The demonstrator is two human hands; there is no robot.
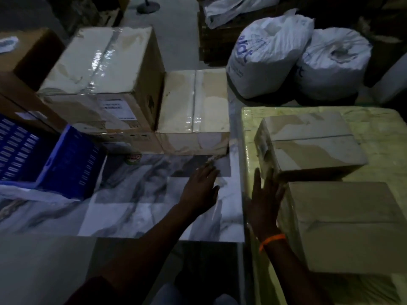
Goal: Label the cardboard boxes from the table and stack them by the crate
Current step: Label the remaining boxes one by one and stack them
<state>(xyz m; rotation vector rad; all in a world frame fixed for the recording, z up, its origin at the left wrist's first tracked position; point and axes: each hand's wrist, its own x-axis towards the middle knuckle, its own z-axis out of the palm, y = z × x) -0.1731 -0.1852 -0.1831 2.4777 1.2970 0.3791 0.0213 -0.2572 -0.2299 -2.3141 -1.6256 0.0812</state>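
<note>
Dimly lit room with a pale grey floor (176,34). Two full white sacks (268,62) stand beyond a yellow-green wrapped bench (385,128).

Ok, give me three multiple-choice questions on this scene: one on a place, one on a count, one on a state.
1. Where is the blue plastic crate? A far left; B far right; C top centre.
2. How many brown cardboard boxes sit on the yellow-green wrapped table? A one; B two; C four.
3. The right hand is: A open; B a fist; C gripping tape.
Answers: A, it fills the left edge; B, one far, one near; A, fingers straight, holding nothing.
</note>
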